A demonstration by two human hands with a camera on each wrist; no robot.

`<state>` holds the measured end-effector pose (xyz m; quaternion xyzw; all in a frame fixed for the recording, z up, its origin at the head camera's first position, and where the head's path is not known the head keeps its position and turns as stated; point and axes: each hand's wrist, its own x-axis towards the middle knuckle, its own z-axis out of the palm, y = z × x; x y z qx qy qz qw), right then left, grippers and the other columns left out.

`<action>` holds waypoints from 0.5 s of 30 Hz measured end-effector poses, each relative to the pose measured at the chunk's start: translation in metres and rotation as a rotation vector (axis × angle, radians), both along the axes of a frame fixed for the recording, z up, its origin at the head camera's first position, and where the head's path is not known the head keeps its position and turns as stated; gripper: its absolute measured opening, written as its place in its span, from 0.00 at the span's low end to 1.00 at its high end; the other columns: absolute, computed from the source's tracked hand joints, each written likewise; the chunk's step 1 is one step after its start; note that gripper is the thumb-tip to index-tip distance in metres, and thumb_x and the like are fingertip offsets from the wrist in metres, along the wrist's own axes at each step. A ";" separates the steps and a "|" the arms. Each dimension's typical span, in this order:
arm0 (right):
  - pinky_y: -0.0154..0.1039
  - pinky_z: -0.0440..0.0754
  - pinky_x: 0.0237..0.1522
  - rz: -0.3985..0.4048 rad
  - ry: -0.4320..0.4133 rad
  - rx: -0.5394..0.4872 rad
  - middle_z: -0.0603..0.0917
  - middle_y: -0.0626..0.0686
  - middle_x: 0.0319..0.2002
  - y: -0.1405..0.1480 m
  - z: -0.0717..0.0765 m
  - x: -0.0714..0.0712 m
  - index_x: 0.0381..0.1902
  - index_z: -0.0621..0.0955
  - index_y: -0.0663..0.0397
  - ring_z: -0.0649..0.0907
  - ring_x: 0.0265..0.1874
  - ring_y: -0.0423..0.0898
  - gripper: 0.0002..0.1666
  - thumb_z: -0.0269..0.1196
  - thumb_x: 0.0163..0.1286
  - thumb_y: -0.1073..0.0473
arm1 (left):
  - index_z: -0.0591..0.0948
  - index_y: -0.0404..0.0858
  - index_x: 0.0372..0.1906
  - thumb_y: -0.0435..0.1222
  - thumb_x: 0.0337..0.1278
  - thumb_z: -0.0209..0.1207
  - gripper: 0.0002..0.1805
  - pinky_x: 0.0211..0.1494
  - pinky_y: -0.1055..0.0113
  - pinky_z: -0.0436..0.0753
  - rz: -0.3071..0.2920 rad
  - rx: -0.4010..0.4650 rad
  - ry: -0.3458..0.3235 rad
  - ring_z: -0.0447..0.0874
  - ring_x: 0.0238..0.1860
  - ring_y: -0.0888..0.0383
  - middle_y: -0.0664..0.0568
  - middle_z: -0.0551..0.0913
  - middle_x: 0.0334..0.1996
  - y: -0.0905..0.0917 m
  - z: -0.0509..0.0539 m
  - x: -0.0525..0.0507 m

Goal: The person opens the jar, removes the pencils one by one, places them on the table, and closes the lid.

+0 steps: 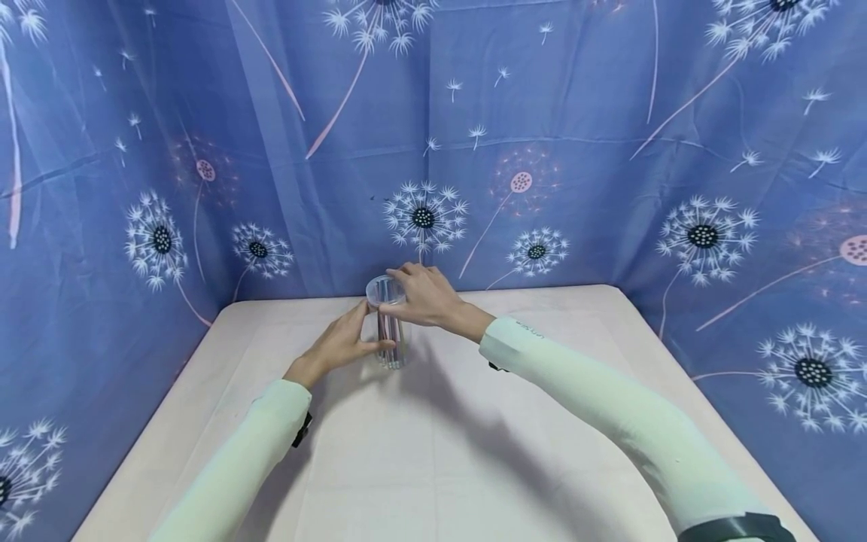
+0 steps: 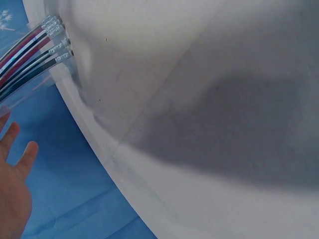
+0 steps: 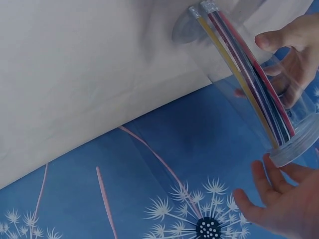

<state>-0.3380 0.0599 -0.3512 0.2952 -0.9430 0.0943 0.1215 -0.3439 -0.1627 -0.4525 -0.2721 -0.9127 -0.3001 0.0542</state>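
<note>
A clear cylindrical jar (image 1: 390, 331) with several coloured, clear-tipped sticks inside stands near the table's back edge. The left hand (image 1: 341, 339) curls round its side, thumb across the front. At the top, the right hand (image 1: 428, 296) grips the round clear lid (image 1: 385, 290) by its rim. In the left wrist view the sticks (image 2: 31, 59) lean in the jar beside the left hand (image 2: 15, 184). The right wrist view shows the lid (image 3: 298, 142) at the jar's end, with the right hand (image 3: 284, 196) at its edge and the left hand (image 3: 294, 55) round the jar (image 3: 219, 64).
A pale cloth covers the table (image 1: 433, 452). Blue curtains (image 1: 474, 98) with dandelion prints stand behind it and at both sides. Shadows of the arms fall across the cloth.
</note>
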 end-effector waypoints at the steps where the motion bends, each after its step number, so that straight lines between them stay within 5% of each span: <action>1: 0.54 0.75 0.70 0.006 -0.006 0.000 0.77 0.59 0.68 0.000 0.000 0.000 0.76 0.70 0.54 0.78 0.66 0.56 0.47 0.60 0.71 0.31 | 0.46 0.56 0.85 0.65 0.53 0.70 0.62 0.74 0.41 0.71 -0.002 0.001 -0.001 0.68 0.74 0.41 0.45 0.65 0.78 0.000 0.000 0.000; 9: 0.55 0.73 0.71 0.019 -0.023 0.021 0.74 0.60 0.71 -0.001 0.000 0.001 0.79 0.66 0.53 0.75 0.69 0.56 0.47 0.56 0.73 0.31 | 0.45 0.56 0.85 0.65 0.53 0.70 0.62 0.75 0.41 0.71 -0.009 -0.004 0.004 0.68 0.75 0.41 0.44 0.65 0.78 0.000 0.001 -0.001; 15: 0.50 0.82 0.60 -0.112 0.037 0.009 0.79 0.58 0.65 -0.006 0.000 -0.001 0.75 0.71 0.53 0.81 0.60 0.54 0.58 0.57 0.63 0.17 | 0.57 0.50 0.81 0.66 0.53 0.69 0.56 0.74 0.41 0.72 -0.003 -0.015 0.014 0.69 0.73 0.40 0.42 0.68 0.76 -0.001 -0.001 -0.002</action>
